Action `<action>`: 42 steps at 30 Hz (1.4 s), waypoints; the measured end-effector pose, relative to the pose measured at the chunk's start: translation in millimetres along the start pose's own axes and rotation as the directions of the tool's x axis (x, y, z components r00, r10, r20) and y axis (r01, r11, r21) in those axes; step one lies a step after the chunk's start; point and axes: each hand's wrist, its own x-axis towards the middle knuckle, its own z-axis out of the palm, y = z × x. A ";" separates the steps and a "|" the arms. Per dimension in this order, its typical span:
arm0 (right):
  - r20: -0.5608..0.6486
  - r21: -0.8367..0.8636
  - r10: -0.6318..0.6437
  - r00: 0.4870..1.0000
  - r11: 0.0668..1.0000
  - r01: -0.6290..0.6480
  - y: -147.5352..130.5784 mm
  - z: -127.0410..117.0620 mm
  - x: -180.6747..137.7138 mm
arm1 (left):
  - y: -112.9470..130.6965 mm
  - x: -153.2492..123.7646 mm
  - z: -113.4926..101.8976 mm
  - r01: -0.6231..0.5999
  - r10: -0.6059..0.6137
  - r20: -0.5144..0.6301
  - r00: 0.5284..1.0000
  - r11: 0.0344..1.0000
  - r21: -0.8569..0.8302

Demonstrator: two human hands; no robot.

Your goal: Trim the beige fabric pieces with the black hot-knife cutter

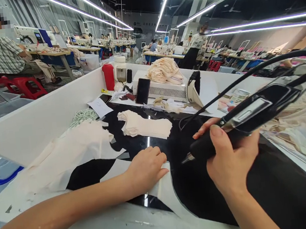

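Note:
My right hand (231,157) is wrapped around a thick black corded handheld tool (248,115) with a pointed metal tip. The tip points down and left, close to the edge of a white curved piece (168,193), which looks like fabric or paper. My left hand (146,168) rests on this piece with curled fingers, its thumb at the piece's right edge. Under both lies a glossy black sheet (205,192). Beyond my hands is a stack of cream fabric pieces (145,125). Larger cream cloth (70,156) spreads out at the left.
Low white walls (46,118) border the table. At its back are a red cup (108,77), a phone (143,90) and a vented white box (164,91) with cream fabric on top. The tool's black cable (247,77) arches over the right side. A person in checked clothing (0,50) sits far left.

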 end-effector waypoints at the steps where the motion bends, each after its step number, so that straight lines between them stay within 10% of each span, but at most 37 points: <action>1: 0.017 0.033 0.001 1.000 0.999 -0.001 2.3 3.8 -0.2 | -0.5 -0.6 2.2 0.009 -0.010 -0.008 1.000 0.999 -0.040; 42: 0.122 0.338 0.139 0.983 0.925 -0.173 17.9 25.5 -2.3 | -4.4 -7.1 8.1 0.075 -0.086 -0.020 0.996 0.945 -0.318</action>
